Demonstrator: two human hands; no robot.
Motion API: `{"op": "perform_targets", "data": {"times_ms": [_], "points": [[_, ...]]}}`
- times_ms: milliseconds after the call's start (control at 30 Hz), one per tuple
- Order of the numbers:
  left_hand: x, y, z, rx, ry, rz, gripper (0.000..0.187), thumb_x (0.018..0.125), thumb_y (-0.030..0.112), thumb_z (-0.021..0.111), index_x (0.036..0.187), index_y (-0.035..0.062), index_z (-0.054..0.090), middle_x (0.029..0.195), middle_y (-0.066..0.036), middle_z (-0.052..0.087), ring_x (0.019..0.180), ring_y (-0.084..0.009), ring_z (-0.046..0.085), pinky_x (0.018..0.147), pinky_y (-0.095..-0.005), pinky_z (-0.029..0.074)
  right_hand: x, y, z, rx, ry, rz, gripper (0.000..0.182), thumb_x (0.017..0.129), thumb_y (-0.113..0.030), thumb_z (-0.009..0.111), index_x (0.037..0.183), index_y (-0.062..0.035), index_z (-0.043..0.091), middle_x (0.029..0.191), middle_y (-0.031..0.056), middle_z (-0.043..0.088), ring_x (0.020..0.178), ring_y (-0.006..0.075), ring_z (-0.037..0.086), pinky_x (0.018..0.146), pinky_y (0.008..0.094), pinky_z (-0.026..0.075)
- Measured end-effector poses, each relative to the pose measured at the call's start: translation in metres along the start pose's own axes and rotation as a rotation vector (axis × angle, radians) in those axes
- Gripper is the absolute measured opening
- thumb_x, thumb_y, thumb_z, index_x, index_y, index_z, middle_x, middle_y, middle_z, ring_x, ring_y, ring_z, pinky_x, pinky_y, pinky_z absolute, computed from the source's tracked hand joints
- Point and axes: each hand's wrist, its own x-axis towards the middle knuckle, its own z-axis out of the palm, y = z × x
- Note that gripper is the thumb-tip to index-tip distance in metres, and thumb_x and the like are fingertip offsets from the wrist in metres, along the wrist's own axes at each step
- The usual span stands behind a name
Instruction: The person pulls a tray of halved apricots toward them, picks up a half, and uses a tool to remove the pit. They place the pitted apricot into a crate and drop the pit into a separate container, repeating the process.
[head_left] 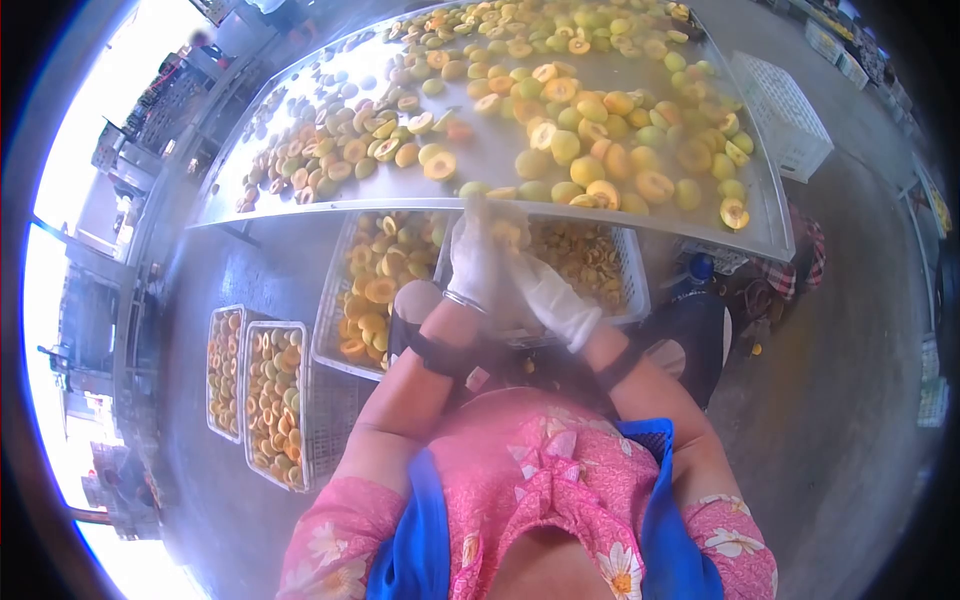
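My left hand [476,255], in a white glove, is raised at the near edge of the metal table [330,208]. Its fingers are closed about a blurred yellowish apricot [510,234]. My right hand [556,302], also gloved in white, presses in close beside it with its fingers bent. What those right fingers hold is hidden by blur. Whole and halved apricots [600,150] in green, yellow and orange lie spread over the tabletop just beyond both hands. Below my hands, a white crate [630,265] contains small brownish-yellow pieces.
Left of my knees stands a white crate [330,340] of apricot halves. Two more filled crates, one nearer [305,400] and one farther [212,400], sit on the floor. A white crate [790,120] stands right of the table, near a checked cloth [808,255].
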Motion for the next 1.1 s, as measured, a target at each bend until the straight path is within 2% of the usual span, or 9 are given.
{"op": "perform_targets", "data": {"times_ms": [67,167,267,433,633,800,900,967,1100], "points": [[-0.001,0.000,0.001,0.245,-0.023,0.206,0.052,0.101,0.048,0.046,0.084,0.0014,0.062,0.080,-0.014,0.066,0.071,-0.0247,0.064,0.063,-0.0349,0.055,0.000,0.004,-0.006,0.090,-0.049,0.004,0.050,0.100,-0.055,0.044,0.111,-0.0098,0.060,0.061,-0.0045,0.047,0.041,0.0057,0.037,0.036,0.0245,0.029],[0.005,0.015,-0.009,0.068,-0.240,-0.124,0.053,0.102,0.046,0.046,0.084,-0.0002,0.064,0.080,-0.012,0.067,0.071,-0.0216,0.064,0.064,-0.0309,0.051,-0.009,-0.007,-0.006,-0.038,-0.074,0.067,0.050,0.099,-0.058,0.044,0.104,-0.0108,0.059,0.060,-0.0048,0.047,0.042,0.0069,0.039,0.038,0.0249,0.031],[0.009,0.017,-0.014,0.513,-0.234,-0.025,0.051,0.102,0.044,0.046,0.088,-0.0010,0.066,0.082,-0.010,0.069,0.071,-0.0184,0.063,0.067,-0.0276,0.050,-0.011,-0.004,-0.003,-0.017,-0.042,0.064,0.048,0.099,-0.059,0.045,0.095,-0.0130,0.056,0.057,-0.0064,0.043,0.040,0.0072,0.035,0.036,0.0245,0.028],[0.007,0.015,-0.024,0.557,-0.396,0.052,0.050,0.102,0.045,0.046,0.093,-0.0003,0.066,0.082,-0.009,0.069,0.071,-0.0170,0.064,0.068,-0.0277,0.051,-0.010,-0.004,-0.005,0.355,-0.301,0.286,0.043,0.098,-0.059,0.047,0.087,-0.0186,0.054,0.055,-0.0095,0.036,0.037,0.0031,0.027,0.033,0.0213,0.021],[0.003,0.012,-0.025,-0.171,-0.259,-0.117,0.051,0.101,0.050,0.042,0.098,0.0020,0.059,0.082,-0.015,0.064,0.067,-0.0284,0.063,0.061,-0.0423,0.055,-0.003,-0.006,0.003,0.817,-0.552,0.493,0.044,0.099,-0.057,0.044,0.092,-0.0146,0.054,0.056,-0.0088,0.035,0.036,0.0019,0.027,0.031,0.0192,0.020],[0.023,0.025,-0.060,-0.622,0.038,-0.132,0.046,0.101,0.048,0.044,0.081,0.0084,0.054,0.081,-0.006,0.058,0.077,-0.0228,0.057,0.069,-0.0382,0.049,-0.001,0.005,0.004,1.282,-0.741,0.417,0.046,0.100,-0.055,0.043,0.102,-0.0106,0.057,0.060,-0.0070,0.038,0.038,0.0022,0.030,0.033,0.0208,0.024],[0.054,0.036,-0.152,-0.211,0.119,0.003,0.040,0.100,0.043,0.049,0.099,0.0051,0.062,0.093,-0.010,0.065,0.088,-0.0251,0.062,0.081,-0.0391,0.052,0.005,0.010,-0.006,1.311,-0.500,0.368,0.047,0.100,-0.055,0.044,0.100,-0.0097,0.058,0.061,-0.0064,0.041,0.039,0.0039,0.033,0.035,0.0217,0.027],[0.064,0.047,-0.181,0.613,0.197,0.203,0.047,0.094,0.036,0.060,0.128,0.0043,0.058,0.115,-0.014,0.065,0.104,-0.0241,0.064,0.092,-0.0354,0.050,0.007,0.006,-0.006,1.286,-0.424,0.356,0.048,0.100,-0.055,0.043,0.100,-0.0096,0.058,0.061,-0.0063,0.041,0.039,0.0043,0.034,0.035,0.0218,0.028],[0.093,0.068,-0.127,1.158,0.293,0.257,0.061,0.087,0.042,0.063,0.135,0.0053,0.054,0.126,-0.020,0.061,0.120,-0.0344,0.057,0.102,-0.0400,0.043,0.015,0.002,-0.002,1.129,-0.334,0.402,0.047,0.100,-0.056,0.043,0.098,-0.0114,0.057,0.061,-0.0059,0.041,0.039,0.0050,0.035,0.035,0.0219,0.028]]}}
